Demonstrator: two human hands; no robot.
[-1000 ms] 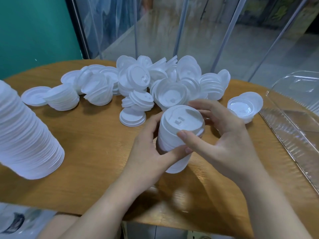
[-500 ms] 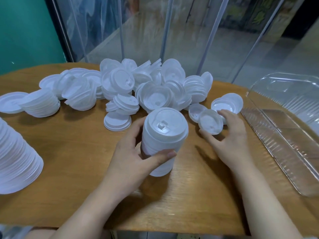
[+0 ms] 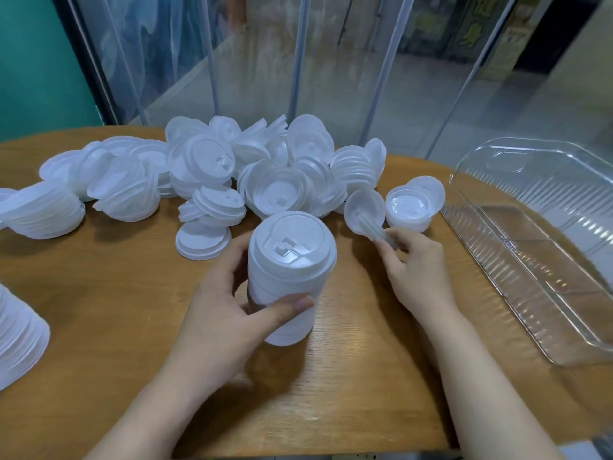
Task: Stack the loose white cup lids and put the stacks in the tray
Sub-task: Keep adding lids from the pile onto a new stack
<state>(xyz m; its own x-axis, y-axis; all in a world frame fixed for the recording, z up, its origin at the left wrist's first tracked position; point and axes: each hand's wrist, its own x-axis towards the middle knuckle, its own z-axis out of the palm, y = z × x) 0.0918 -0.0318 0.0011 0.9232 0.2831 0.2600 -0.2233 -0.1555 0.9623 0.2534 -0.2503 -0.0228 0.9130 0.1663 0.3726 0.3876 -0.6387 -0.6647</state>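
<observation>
My left hand (image 3: 229,313) grips a tall stack of white cup lids (image 3: 288,277) standing on the wooden table (image 3: 99,293), thumb in front, fingers behind. To its right my right hand (image 3: 414,270) pinches a few loose lids (image 3: 365,210) by their edge, tilted up off the table. A big pile of loose white lids (image 3: 265,174) lies behind the stack. The clear plastic tray (image 3: 544,260) sits at the right with nothing visible inside.
A small group of lids (image 3: 414,204) lies between my right hand and the tray. Leaning short stacks (image 3: 43,210) lie at the far left, and a large lid stack (image 3: 16,340) sits at the left edge. Glass panels stand behind the table.
My right hand left the top of the tall stack, reached right to the loose lids and has lifted a few by their edge. My left hand keeps its hold on the stack.
</observation>
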